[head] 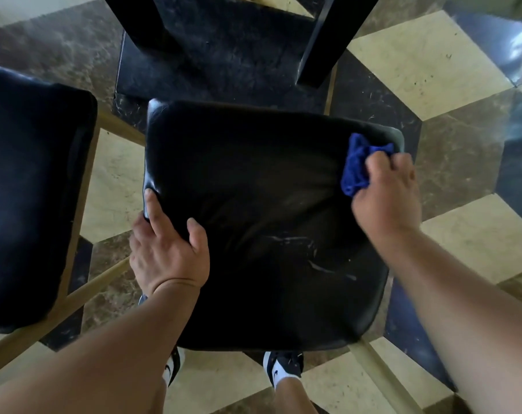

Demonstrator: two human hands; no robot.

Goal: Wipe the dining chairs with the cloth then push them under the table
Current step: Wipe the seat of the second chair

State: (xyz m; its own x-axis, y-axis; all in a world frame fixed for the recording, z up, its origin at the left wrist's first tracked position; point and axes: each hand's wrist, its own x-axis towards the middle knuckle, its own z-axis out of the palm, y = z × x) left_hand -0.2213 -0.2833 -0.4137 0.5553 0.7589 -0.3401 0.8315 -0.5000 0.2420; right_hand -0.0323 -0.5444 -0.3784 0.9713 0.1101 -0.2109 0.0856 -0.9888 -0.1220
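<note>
Wiping step in hand. The left hand [170,252] braces the chair seat [262,222], fingers [153,209] clenched over its left edge. The right hand [388,192] clenches the blue cloth [357,165] against the far right corner. Next: sweep across the pale streaks [316,264]. Bench legs [322,43] stand beyond.

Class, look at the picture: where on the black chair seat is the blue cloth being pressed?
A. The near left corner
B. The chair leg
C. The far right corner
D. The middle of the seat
C: the right hand bunches the blue cloth against the seat's far right corner.
</note>
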